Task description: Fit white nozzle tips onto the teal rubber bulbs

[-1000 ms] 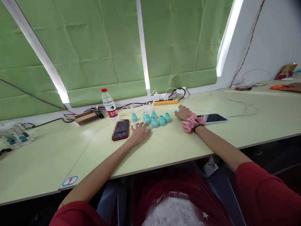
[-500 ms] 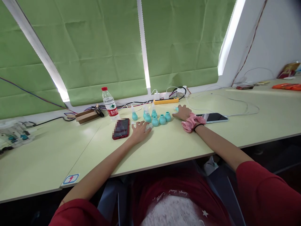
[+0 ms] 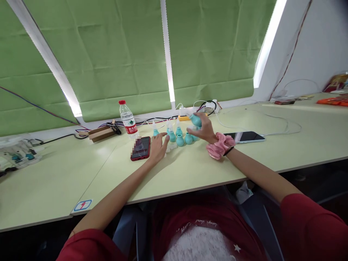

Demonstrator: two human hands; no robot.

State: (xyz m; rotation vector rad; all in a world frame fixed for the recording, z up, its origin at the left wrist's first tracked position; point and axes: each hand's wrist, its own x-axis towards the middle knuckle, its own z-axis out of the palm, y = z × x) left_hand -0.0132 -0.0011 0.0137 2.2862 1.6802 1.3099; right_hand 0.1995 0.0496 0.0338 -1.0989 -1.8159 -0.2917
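My right hand (image 3: 205, 129) is closed around a teal squeeze bulb (image 3: 195, 120), raised above the table and tilted with its pale tip to the left. Thumb and index finger are apart on my left hand (image 3: 158, 146), and I see nothing held in it. Just right of that hand lie small clear nozzle pieces (image 3: 171, 146). Between the hands stand open-necked teal bulbs (image 3: 180, 140), one partly hidden by my right hand. Behind them are several teal bulbs with clear nozzles (image 3: 172, 136), upright.
A phone in a red case (image 3: 141, 148) lies left of my left hand. Behind it stands a water bottle (image 3: 128, 121). Another phone (image 3: 246, 136), with a cable, lies beyond my right wrist. A yellow power strip (image 3: 185, 117), cables and a cardboard tray (image 3: 100, 133) line the back.
My right hand has lifted a teal bulb from the table and moved left with it. My left hand has shifted slightly left, uncovering more of the clear nozzle pieces.
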